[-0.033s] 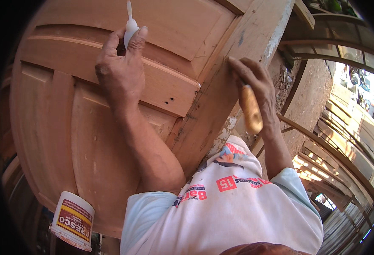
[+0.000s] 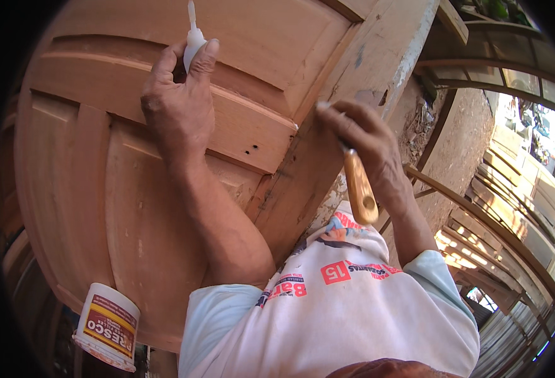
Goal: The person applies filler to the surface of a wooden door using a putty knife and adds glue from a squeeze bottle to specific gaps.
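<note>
My left hand is closed round a small white squeeze bottle, its thin nozzle pointing up and away from me. It is held over the brown panelled wooden door. Further right, my right hand, slightly blurred, grips a wooden-handled tool above the thick plank along the door's edge. The handle, with a hole near its end, points back toward me. The tool's working end is hidden by my fingers. Two small dark holes show in the door's middle rail, between my hands.
A white plastic tub with a brown and yellow label is by the door's near left edge. Wooden boards and frames are stacked at the right. A curved-looking framed panel stands at the far right.
My right hand has shifted left and slightly toward me, and the wooden handle has swung toward me. My left hand and the bottle have hardly moved.
</note>
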A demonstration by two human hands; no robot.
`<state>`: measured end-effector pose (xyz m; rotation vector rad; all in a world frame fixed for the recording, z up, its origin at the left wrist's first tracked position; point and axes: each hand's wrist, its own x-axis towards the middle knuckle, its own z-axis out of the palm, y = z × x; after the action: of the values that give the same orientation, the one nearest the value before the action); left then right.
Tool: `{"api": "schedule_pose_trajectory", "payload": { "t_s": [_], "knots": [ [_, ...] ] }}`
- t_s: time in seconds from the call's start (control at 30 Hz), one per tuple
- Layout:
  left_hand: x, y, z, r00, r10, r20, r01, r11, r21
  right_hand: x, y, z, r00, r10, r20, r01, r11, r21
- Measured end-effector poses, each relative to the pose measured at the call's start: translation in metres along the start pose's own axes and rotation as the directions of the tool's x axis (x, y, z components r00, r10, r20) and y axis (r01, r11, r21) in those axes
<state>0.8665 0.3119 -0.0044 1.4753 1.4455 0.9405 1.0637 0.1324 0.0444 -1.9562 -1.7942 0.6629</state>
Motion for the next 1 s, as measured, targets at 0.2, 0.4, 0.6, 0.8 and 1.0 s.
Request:
{"api": "schedule_pose_trajectory", "payload": {
  "t_s": [0.2,0.4,0.6,0.8,1.0],
  "knots": [
    [-0.002,0.001,-0.001,1.0,0.012,-0.029,-0.011,1.0,0.02,-0.001,-0.004,-0.016,0.998,0.054,0.014,-0.056,0.962,0.266],
    [-0.001,0.005,-0.004,0.999,-0.049,0.007,0.049,0.999,0.0,0.018,0.034,-0.018,0.99,-0.112,-0.082,0.104,0.99,-0.096],
    [0.004,0.017,-0.008,1.0,-0.017,0.011,0.019,0.986,-0.167,0.004,0.015,-0.015,0.968,-0.201,0.148,0.192,0.979,0.07],
    [0.004,0.018,-0.007,0.999,-0.035,0.01,0.035,0.995,-0.092,0.042,0.053,-0.026,0.996,-0.016,0.085,0.006,0.993,0.115],
    [0.003,0.016,-0.004,0.999,0.045,-0.027,-0.045,0.999,-0.005,0.046,0.066,-0.032,0.967,0.089,-0.241,-0.063,0.992,0.113]
  ]
}}
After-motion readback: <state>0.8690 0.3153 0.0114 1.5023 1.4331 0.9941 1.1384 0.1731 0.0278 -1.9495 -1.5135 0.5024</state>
